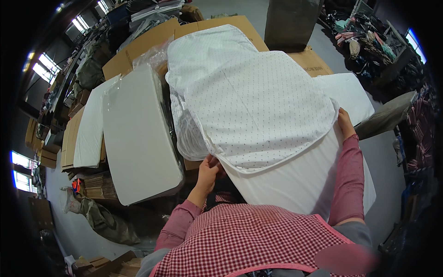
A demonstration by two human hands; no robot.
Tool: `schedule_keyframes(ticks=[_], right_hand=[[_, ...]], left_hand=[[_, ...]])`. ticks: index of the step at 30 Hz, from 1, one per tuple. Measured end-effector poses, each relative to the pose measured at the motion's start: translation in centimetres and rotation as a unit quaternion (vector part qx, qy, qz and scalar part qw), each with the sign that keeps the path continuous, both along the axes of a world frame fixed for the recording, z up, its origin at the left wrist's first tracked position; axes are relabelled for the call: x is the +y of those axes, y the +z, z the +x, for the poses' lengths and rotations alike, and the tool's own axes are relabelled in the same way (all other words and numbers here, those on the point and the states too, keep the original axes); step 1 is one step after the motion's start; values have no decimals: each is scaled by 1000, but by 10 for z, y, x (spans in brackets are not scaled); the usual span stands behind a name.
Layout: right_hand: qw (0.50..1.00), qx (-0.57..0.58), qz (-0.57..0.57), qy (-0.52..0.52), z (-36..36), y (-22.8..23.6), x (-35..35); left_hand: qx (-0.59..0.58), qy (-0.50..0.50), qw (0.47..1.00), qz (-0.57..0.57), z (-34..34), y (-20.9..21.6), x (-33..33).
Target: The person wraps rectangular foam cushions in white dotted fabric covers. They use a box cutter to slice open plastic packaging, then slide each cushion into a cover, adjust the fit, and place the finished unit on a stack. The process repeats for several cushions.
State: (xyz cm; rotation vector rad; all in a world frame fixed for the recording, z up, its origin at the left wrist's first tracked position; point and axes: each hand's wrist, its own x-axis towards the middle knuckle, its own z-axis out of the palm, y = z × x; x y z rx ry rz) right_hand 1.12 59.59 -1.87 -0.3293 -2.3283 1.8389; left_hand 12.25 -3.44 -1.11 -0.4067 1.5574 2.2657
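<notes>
A white fabric cover (263, 111) with small dots and a rounded, bound edge spreads out before me. My left hand (208, 174) is closed on its near left edge, thumb and fingers pinched together. At the right edge my right hand (345, 123) grips the same cover, its fingertips partly hidden by the cloth. Beneath it lies a smooth white pad (295, 182), showing toward me and to the right. Behind and left, a stack of similar dotted covers (210, 44) shows its layered folded edges beside my left hand.
Left stands a stack of pale grey rounded boards (140, 138), with a white sheet (91, 124) beyond. Cardboard (235, 21) lies behind the covers; a dark upright block (291, 23) stands at the back. Another white pad (346, 94) lies right. A green sack (108, 221) rests on the floor.
</notes>
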Motion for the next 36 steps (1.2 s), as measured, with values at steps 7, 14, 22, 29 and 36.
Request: schedule_keyframes(ticks=[7, 14, 22, 29, 36], right_hand=[[999, -25, -20, 9, -6, 29, -27], [997, 61, -6, 43, -24, 140, -64], [970, 240, 19, 24, -103, 327, -111], [966, 251, -10, 65, -94, 443, -180], [914, 392, -31, 103, -136, 423, -224]], left_hand=[[55, -438, 881, -167, 17, 1, -4], [43, -360, 926, -107, 43, 42, 23], [61, 85, 992, 68, -71, 96, 19], [306, 213, 926, 67, -222, 209, -54], [279, 111, 954, -18, -239, 251, -156]])
